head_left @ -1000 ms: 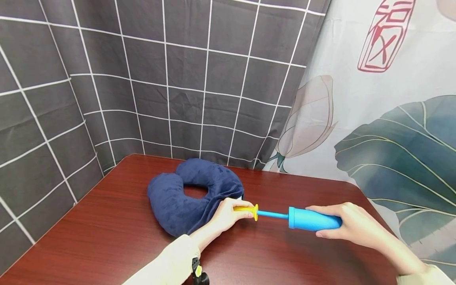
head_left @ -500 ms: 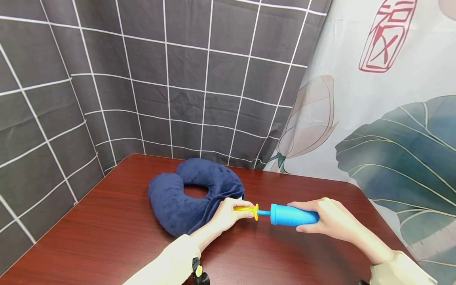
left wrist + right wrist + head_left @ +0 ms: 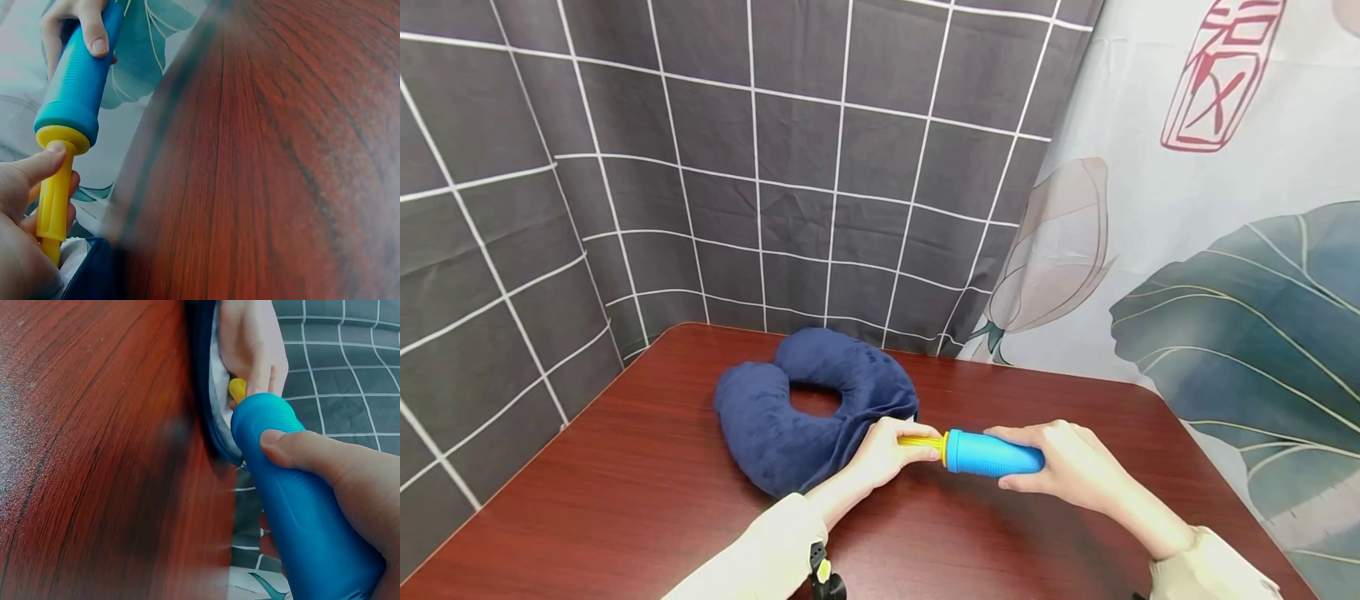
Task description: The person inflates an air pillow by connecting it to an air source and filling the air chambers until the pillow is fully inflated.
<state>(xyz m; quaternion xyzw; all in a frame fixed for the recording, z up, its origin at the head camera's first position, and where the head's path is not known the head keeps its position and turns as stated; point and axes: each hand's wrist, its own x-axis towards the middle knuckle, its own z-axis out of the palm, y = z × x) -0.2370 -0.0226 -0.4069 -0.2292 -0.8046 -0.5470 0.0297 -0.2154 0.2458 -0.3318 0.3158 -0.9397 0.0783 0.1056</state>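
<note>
A balloon hand pump [image 3: 988, 452] lies level between the two hands, its blue barrel pushed right up to the yellow nozzle piece [image 3: 56, 194]. My left hand [image 3: 880, 452] pinches that yellow piece between thumb and fingers, at the right edge of a navy U-shaped neck pillow [image 3: 760, 433]. Around the blue barrel curls my right hand [image 3: 1071, 460], thumb along its side in the right wrist view. The narrow yellow tip points at the white lining [image 3: 74, 255] inside the pillow's cover opening; its very end is hidden by the left hand.
The pillow rests on a reddish-brown wooden table [image 3: 625, 492]. Behind hangs a dark grey curtain with a white grid [image 3: 700, 192]; a white curtain with leaf prints [image 3: 1247, 333] covers the right side. A black wrist strap mount [image 3: 826, 575] shows below the left sleeve.
My right hand has moved left with the blue barrel, sliding over the blue rod until it meets the yellow flange. My left hand and the pillow have stayed in place.
</note>
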